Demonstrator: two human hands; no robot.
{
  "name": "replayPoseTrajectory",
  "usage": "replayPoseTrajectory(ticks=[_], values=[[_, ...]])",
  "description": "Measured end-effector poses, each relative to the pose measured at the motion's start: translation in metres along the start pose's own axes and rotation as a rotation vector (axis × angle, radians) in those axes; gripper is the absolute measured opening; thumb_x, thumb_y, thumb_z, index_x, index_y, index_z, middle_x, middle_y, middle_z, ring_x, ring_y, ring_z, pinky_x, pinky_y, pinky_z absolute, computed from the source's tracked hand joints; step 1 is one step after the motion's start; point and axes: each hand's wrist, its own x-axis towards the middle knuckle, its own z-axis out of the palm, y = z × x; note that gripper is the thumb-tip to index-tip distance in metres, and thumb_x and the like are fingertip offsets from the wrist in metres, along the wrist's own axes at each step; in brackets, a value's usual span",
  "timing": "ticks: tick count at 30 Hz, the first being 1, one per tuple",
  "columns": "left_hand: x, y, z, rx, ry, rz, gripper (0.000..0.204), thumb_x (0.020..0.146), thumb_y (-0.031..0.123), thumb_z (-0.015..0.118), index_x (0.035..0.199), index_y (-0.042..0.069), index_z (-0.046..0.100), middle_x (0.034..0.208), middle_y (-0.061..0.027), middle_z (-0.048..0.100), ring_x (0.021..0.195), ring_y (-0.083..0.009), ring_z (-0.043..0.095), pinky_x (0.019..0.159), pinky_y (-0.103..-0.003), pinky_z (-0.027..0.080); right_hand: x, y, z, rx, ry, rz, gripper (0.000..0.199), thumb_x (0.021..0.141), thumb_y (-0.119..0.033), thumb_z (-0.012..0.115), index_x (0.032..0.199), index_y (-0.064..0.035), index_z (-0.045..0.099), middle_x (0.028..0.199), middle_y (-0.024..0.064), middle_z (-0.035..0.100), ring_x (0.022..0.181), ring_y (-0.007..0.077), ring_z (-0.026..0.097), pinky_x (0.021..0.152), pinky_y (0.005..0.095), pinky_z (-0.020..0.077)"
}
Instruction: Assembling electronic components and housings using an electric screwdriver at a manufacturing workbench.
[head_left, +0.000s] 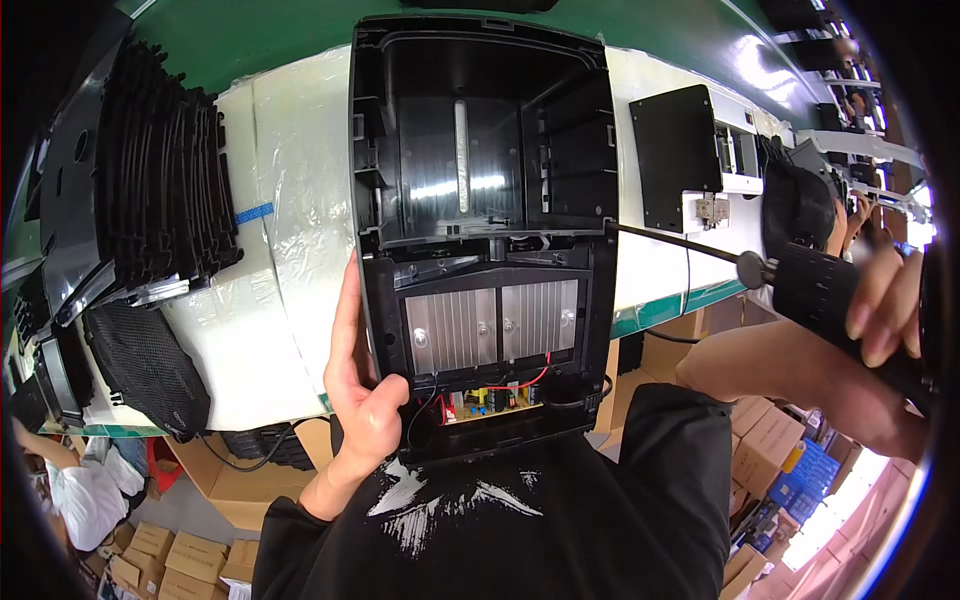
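Note:
A black plastic housing (560, 60) stretches from the bench toward my body, its hollow inside facing up. Two finned metal heat sinks (455, 330) sit in its near half. Below them a circuit board (500, 400) shows in part, with red and black wires beside it. My left hand (365, 405) grips the housing's left side, thumb bent over the rim and fingers along the outer wall. At the right, my right hand (885, 300) is wrapped around a black power screwdriver (815, 285). Its long thin bit points left and reaches the housing's right edge; exact contact is unclear.
Black plastic panels (165, 180) stand in a row on the bench's left, with a dark mesh-covered piece (150, 370) nearer. A black-and-white unit (675, 145) lies right of the housing. Cardboard boxes (240, 485) stand below the bench edge. Another person (90, 500) is at lower left.

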Motion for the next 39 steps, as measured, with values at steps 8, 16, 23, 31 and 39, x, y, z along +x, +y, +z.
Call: replayPoseTrajectory(ticks=[8, 16, 23, 31, 39], values=[[0.0, -0.002, 0.0, 0.017, 0.019, -0.004, 0.094, 0.044, -0.001, 0.039, 0.137, -0.008, 0.025, 0.14, -0.0186, 0.031, 0.132, -0.0246, 0.028, 0.109, -0.03, 0.015, -0.042, 0.044, -0.003, 0.021, 0.148, 0.193, 0.078, 0.069, -0.077, 0.048, 0.081, 0.0001, 0.048, 0.067, 0.0044, 0.044, 0.055, 0.0131, 0.045, 0.049, 0.025, 0.0377], [0.0, -0.003, 0.001, 0.055, 0.029, -0.009, 0.094, 0.045, 0.0, 0.039, 0.137, -0.008, 0.025, 0.14, -0.0189, 0.031, 0.133, -0.0245, 0.027, 0.109, -0.03, 0.015, -0.055, 0.06, 0.004, 0.073, 0.267, 0.201, 0.082, 0.069, -0.081, 0.041, 0.08, 0.0001, 0.048, 0.07, 0.0061, 0.046, 0.054, 0.0145, 0.047, 0.047, 0.0256, 0.039], [0.0, -0.001, 0.002, 0.062, 0.03, -0.022, 0.094, 0.045, 0.0, 0.039, 0.137, -0.008, 0.025, 0.141, -0.018, 0.031, 0.133, -0.0241, 0.027, 0.109, -0.029, 0.015, -0.057, 0.067, -0.001, 0.09, 0.112, 0.167, 0.084, 0.07, -0.081, 0.038, 0.084, 0.0007, 0.05, 0.074, 0.0073, 0.048, 0.055, 0.015, 0.048, 0.048, 0.0265, 0.0396], [0.0, 0.0, 0.004, 0.058, 0.018, -0.023, 0.093, 0.046, -0.002, 0.038, 0.137, -0.007, 0.026, 0.141, -0.0184, 0.031, 0.133, -0.0241, 0.027, 0.109, -0.029, 0.015, -0.064, 0.073, -0.006, 0.076, 0.139, 0.126, 0.085, 0.068, -0.083, 0.037, 0.082, -0.0004, 0.05, 0.068, 0.004, 0.047, 0.054, 0.0127, 0.049, 0.049, 0.0251, 0.041], [-0.001, -0.001, 0.004, 0.045, 0.013, -0.026, 0.092, 0.046, -0.002, 0.039, 0.137, -0.007, 0.026, 0.141, -0.0187, 0.031, 0.133, -0.0248, 0.027, 0.108, -0.029, 0.015, -0.063, 0.08, -0.002, 0.062, 0.084, 0.115, 0.087, 0.068, -0.084, 0.035, 0.085, -0.0001, 0.05, 0.071, 0.0057, 0.049, 0.054, 0.0129, 0.05, 0.05, 0.0254, 0.0431]])
